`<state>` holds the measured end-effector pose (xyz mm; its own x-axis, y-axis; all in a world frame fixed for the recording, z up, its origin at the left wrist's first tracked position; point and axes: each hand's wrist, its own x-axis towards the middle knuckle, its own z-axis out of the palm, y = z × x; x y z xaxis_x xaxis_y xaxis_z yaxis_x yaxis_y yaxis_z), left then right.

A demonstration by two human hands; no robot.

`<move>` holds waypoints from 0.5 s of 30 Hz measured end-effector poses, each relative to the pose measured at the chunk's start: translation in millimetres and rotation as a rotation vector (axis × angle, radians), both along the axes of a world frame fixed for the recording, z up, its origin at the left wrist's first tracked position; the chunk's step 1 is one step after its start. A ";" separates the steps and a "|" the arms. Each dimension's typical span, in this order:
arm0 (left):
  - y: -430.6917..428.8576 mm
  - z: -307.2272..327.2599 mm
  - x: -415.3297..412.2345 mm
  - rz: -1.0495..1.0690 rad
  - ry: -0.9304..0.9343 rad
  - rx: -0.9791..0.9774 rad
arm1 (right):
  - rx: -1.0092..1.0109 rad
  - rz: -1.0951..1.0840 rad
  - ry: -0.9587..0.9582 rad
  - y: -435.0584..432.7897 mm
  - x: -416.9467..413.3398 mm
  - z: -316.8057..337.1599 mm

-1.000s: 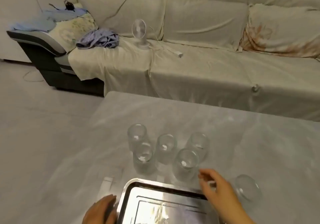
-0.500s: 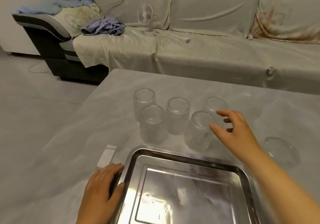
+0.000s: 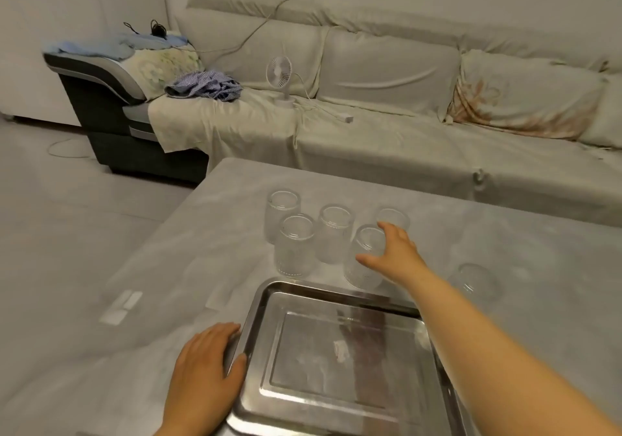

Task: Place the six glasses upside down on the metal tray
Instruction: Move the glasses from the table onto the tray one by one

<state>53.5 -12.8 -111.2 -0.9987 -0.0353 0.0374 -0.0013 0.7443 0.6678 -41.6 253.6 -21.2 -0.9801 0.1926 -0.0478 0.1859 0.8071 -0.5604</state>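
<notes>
Several clear ribbed glasses stand upright on the grey table beyond an empty metal tray (image 3: 255,314). The nearest right one (image 3: 361,267) has my right hand (image 3: 395,255) spread around its right side, fingers over the rim and thumb low; a firm grip is not visible. Left of it stand a front glass (image 3: 294,247), a middle glass (image 3: 333,233) and a far-left glass (image 3: 281,211). Another glass (image 3: 393,217) is partly hidden behind my fingers. One glass (image 3: 476,280) stands apart at the right. My left hand (image 3: 205,375) lies flat against the tray's left rim.
A small white card (image 3: 121,307) lies on the table left of the tray. Behind the table runs a covered sofa (image 3: 387,139) with a small white fan (image 3: 281,78), its cable and a bundle of striped cloth (image 3: 203,84). Bare floor lies to the left.
My right hand reached forward from the tray's far edge to the nearest right glass. The view rose and the tray came fully into sight. My left hand stayed at the tray's left rim.
</notes>
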 end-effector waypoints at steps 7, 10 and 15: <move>1.3 -9.8 -8.4 -0.032 -0.034 -0.074 | 0.070 -0.037 0.002 -10.1 -23.0 -7.5; -0.4 -11.5 -7.2 -0.033 -0.007 -0.072 | 0.107 -0.058 0.013 -11.5 -26.5 -13.7; -1.0 -12.6 -7.9 -0.040 0.000 -0.068 | 0.190 -0.069 -0.022 -13.0 -31.9 -20.7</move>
